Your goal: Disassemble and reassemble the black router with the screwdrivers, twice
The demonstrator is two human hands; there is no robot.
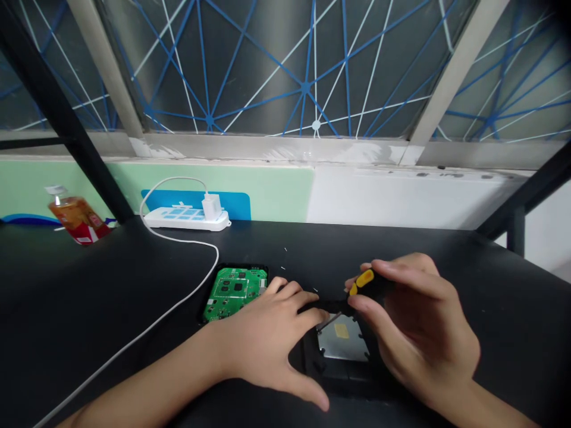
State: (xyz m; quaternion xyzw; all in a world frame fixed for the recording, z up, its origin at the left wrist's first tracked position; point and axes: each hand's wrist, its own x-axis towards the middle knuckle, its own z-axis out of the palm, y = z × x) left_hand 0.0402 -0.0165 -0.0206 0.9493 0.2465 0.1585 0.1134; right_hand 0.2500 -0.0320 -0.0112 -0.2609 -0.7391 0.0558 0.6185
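Observation:
My right hand is closed around a black-and-yellow screwdriver, whose thin shaft slants down left toward a silver metal plate. That plate, with a small yellowish square on it, lies in a black casing. My left hand is spread palm down, its fingertips at the upper left edge of the casing and its thumb stretched out over the lower left. Behind the left hand a green circuit board sits in a black shell, partly covered by the fingers. The exact tip contact is too small to tell.
A white power strip with a white plug stands at the back left. Its white cable curves forward across the black table. Farther left is a bottle with orange-brown liquid. Several tiny pale bits lie behind the hands.

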